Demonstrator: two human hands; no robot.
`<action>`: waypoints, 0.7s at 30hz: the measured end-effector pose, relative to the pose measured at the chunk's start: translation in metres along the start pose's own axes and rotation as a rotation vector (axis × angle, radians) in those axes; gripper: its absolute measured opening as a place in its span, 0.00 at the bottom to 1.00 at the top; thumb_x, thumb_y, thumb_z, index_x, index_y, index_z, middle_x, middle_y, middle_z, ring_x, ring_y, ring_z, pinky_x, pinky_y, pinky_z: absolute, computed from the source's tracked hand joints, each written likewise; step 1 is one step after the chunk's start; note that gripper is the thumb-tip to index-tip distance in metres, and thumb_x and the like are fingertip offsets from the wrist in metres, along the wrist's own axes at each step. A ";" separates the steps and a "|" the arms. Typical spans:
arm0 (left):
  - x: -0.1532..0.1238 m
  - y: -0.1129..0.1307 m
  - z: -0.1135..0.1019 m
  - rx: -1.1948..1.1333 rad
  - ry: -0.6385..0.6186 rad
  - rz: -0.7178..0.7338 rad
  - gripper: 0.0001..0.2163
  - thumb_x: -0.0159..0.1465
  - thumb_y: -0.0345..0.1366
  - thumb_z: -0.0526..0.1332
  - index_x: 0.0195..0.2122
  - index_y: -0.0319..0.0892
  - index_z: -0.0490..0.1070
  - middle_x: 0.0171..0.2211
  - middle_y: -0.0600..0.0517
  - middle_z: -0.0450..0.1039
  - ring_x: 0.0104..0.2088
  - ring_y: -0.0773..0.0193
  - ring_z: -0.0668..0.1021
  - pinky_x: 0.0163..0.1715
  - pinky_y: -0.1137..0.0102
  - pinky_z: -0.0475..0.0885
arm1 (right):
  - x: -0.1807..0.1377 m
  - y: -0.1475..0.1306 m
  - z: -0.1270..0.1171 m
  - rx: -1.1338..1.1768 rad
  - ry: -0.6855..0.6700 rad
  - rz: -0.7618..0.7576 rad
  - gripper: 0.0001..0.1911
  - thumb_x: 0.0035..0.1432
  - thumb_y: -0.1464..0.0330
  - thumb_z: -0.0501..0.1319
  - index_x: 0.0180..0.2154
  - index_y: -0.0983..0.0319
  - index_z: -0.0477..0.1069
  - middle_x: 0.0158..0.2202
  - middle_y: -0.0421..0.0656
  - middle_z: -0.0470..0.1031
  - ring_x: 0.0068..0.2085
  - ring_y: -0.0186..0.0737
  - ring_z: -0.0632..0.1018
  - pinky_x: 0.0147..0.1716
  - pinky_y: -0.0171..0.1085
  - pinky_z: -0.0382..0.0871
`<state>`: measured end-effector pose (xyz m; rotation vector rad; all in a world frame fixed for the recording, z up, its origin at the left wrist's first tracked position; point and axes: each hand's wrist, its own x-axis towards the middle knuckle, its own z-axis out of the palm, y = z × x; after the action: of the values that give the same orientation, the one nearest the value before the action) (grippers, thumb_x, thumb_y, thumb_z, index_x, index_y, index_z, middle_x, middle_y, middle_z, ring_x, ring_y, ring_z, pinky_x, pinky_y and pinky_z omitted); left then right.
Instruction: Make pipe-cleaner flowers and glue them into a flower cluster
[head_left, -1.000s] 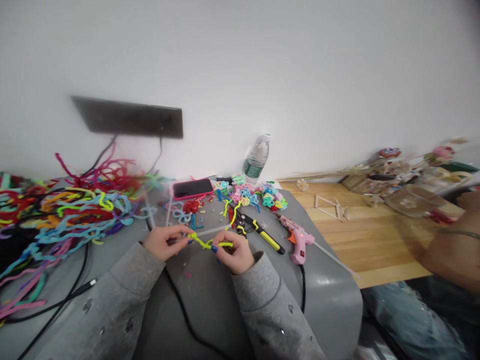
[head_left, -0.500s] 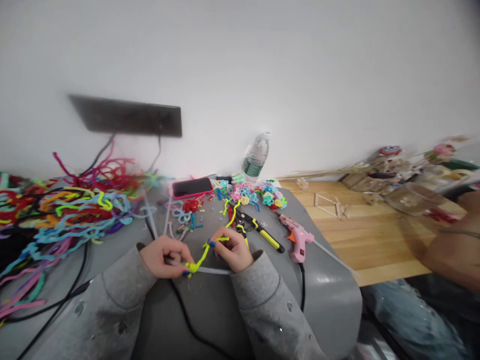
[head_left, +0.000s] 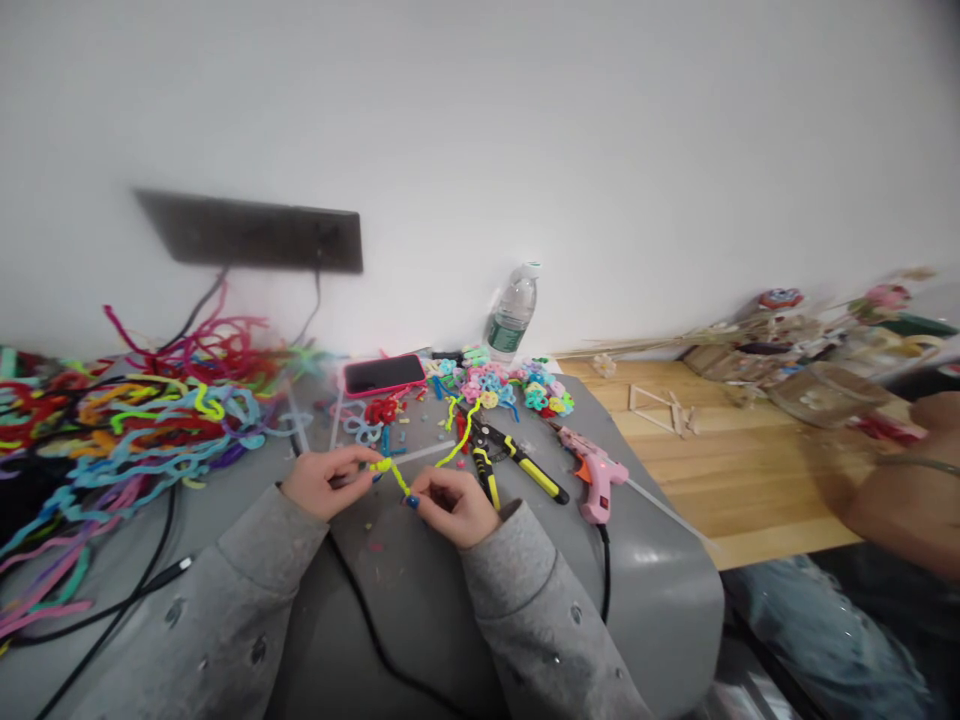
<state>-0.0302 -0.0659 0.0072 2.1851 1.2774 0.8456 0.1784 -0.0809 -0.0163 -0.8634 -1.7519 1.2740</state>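
Between thumb and fingers, my left hand [head_left: 334, 482] pinches a translucent white glue stick [head_left: 426, 452], which slants up to the right. A bright yellow pipe cleaner [head_left: 397, 474] is bunched around the stick at the left fingertips. Its strand runs taut down to my right hand [head_left: 454, 505], closed on it with thumb and finger. Another stretch of yellow [head_left: 469, 430] curves beyond the right hand over the pliers [head_left: 517, 460]; whether it joins the held strand is hidden. Yellow-and-black pliers lie just past the right hand.
A pink glue gun [head_left: 596, 470] lies right of the pliers. A phone [head_left: 384, 375], small pipe-cleaner flowers [head_left: 487, 385] and a bottle [head_left: 513, 315] stand behind. Tangled pipe cleaners [head_left: 150, 430] cover the left, with a black cable [head_left: 367, 610] in front. Another person's arm [head_left: 911, 480] is at right.
My left hand has moved slightly up, and the stick has swung from level to slanting upward. The right hand has gone slightly lower, and the yellow strand now slopes down to it.
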 end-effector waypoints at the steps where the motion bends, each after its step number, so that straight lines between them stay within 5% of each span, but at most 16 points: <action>1: 0.000 -0.002 0.002 0.034 0.003 0.008 0.13 0.57 0.40 0.56 0.35 0.39 0.74 0.11 0.63 0.47 0.14 0.74 0.54 0.17 0.77 0.51 | 0.000 -0.001 0.000 -0.028 0.014 -0.003 0.08 0.51 0.66 0.58 0.25 0.63 0.66 0.18 0.35 0.60 0.19 0.27 0.59 0.18 0.29 0.52; 6: -0.003 -0.013 0.013 0.078 -0.084 0.030 0.11 0.56 0.38 0.57 0.33 0.41 0.76 0.10 0.62 0.52 0.14 0.74 0.57 0.18 0.78 0.53 | 0.000 -0.007 0.000 -0.224 0.104 -0.099 0.05 0.49 0.71 0.56 0.23 0.63 0.67 0.17 0.36 0.61 0.19 0.28 0.60 0.18 0.29 0.53; 11: -0.007 -0.013 0.012 -0.140 -0.247 0.026 0.11 0.56 0.39 0.58 0.31 0.37 0.75 0.10 0.63 0.47 0.14 0.75 0.51 0.16 0.77 0.49 | 0.002 -0.004 -0.003 -0.287 0.260 -0.135 0.07 0.52 0.70 0.55 0.26 0.63 0.70 0.17 0.37 0.64 0.18 0.29 0.61 0.18 0.30 0.54; 16: -0.016 0.002 0.000 -0.465 -0.450 -0.106 0.20 0.55 0.50 0.58 0.30 0.34 0.75 0.10 0.61 0.49 0.14 0.76 0.48 0.14 0.76 0.41 | 0.001 0.000 -0.006 -0.030 0.086 -0.082 0.12 0.54 0.62 0.58 0.27 0.64 0.72 0.22 0.41 0.69 0.22 0.31 0.66 0.21 0.31 0.60; 21: -0.019 0.014 -0.006 -0.653 -0.461 -0.158 0.21 0.53 0.53 0.60 0.29 0.35 0.72 0.12 0.60 0.55 0.13 0.77 0.51 0.13 0.77 0.43 | -0.001 0.004 -0.008 0.263 -0.110 0.047 0.16 0.51 0.56 0.61 0.28 0.64 0.73 0.19 0.39 0.68 0.19 0.30 0.66 0.18 0.30 0.61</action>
<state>-0.0332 -0.0882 0.0158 1.6020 0.7853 0.5440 0.1864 -0.0773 -0.0186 -0.6977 -1.6079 1.5676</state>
